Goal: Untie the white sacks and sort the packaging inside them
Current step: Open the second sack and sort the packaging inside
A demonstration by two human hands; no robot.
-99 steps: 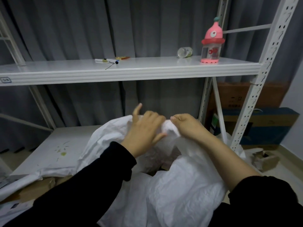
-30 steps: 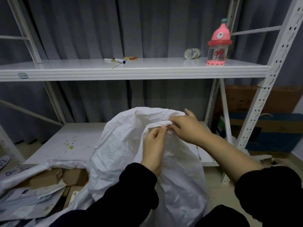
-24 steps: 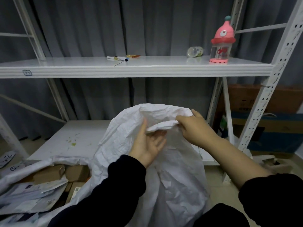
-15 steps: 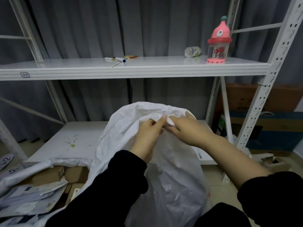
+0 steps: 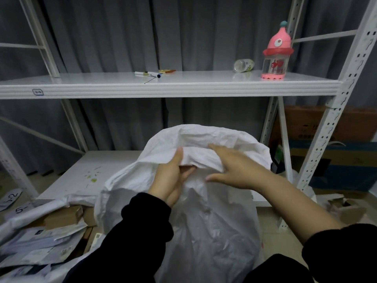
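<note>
Our left hand [image 5: 173, 177] is in the middle of the frame, gripping a rolled fold at the top of the white sack [image 5: 206, 237], with the thumb up over the fold and the fingers curled beneath it. Just to its right, our right hand [image 5: 231, 167] lies on the same fold with its fingers spread and nearly straight, touching the cloth without clasping it. Both arms wear dark sleeves, and the right one is pushed up the forearm.

The sack stands upright in the lower centre of the frame, crumpled, with its top bulging up behind our hands. We cannot see what is inside it.

At the lower left a second sack [image 5: 59, 203] lies open on its side, with cardboard boxes [image 5: 63, 218] and paper mailers [image 5: 40, 242] showing in its mouth.

Behind all this stands a white metal rack. Its upper shelf [image 5: 183, 87] crosses the frame and holds some pens [image 5: 148, 74] near the middle, a clear bottle [image 5: 243, 65] lying on its side, and a pink toy bottle [image 5: 276, 58] standing upright at the upper right. The lower shelf [image 5: 81, 180] sits at the left, with greenish stains on it. A grey curtain [image 5: 122, 33] hangs behind the rack.
</note>
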